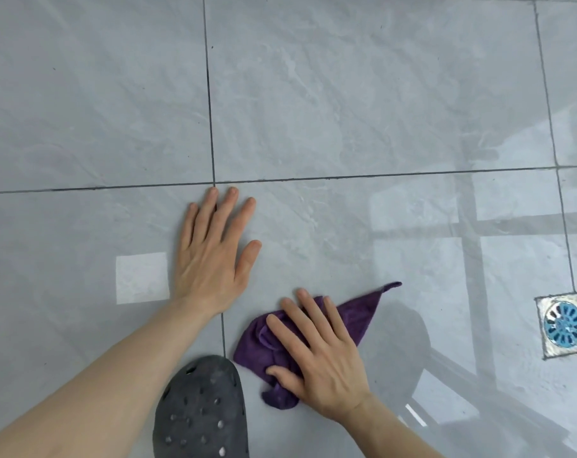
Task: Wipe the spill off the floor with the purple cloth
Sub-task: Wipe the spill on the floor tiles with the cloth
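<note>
Right hand [326, 358] pressed the bunched purple cloth [264, 345] to the tile floor [346, 110].
Its fingers lay flat, thumb pinching a fold; left hand [214, 252] was splayed beyond the cloth, drain [564, 323] well right.

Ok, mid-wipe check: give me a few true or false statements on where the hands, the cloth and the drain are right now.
1. The right hand presses on the purple cloth. True.
2. The left hand grips a corner of the cloth. False: it lies flat on the bare grey floor tiles, apart from the cloth.
3. The floor drain with its blue grate sits to the right of the cloth. True.
4. The cloth is spread out flat and square. False: it is bunched, with one pointed corner trailing toward the drain.
5. A dark perforated clog is at the bottom, beside the cloth. True.
</note>
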The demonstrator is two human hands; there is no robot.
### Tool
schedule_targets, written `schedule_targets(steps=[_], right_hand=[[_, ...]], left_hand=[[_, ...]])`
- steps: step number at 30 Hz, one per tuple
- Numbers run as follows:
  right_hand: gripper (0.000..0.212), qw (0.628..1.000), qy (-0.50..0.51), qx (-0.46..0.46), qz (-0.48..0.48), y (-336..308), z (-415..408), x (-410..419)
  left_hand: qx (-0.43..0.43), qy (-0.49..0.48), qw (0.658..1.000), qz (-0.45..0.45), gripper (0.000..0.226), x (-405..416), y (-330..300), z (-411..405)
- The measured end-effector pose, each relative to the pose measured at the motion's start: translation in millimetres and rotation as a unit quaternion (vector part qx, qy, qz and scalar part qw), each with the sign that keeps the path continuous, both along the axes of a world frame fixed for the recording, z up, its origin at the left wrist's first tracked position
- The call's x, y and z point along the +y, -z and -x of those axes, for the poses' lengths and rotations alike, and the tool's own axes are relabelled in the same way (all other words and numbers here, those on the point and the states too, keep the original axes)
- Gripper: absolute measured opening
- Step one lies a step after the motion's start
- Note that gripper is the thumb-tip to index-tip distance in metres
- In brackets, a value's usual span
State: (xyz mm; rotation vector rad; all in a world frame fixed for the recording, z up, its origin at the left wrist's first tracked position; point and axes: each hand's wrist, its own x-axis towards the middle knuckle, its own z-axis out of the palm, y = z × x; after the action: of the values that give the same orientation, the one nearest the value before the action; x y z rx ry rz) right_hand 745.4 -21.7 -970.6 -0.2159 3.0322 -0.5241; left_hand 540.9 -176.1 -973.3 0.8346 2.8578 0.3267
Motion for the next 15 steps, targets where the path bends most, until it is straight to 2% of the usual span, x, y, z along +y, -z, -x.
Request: schedule_targets(steps=[6,10,15], right_hand=[[0.059,0.993,0.111,0.022,0.016,4,72,18],[0.056,0.995,0.095,0.031,0.023,7,130,30],[0.054,0.991,0.12,0.032,0.042,6,163,25]], left_hand=[[0.001,-0.012,1.0,-0.007,0.061,2,2,0],[-0.006,-0.019,0.999,-0.045,0.06,3,2,6],[-0.019,-0.029,0.997,-0.07,0.062,1,1,4]])
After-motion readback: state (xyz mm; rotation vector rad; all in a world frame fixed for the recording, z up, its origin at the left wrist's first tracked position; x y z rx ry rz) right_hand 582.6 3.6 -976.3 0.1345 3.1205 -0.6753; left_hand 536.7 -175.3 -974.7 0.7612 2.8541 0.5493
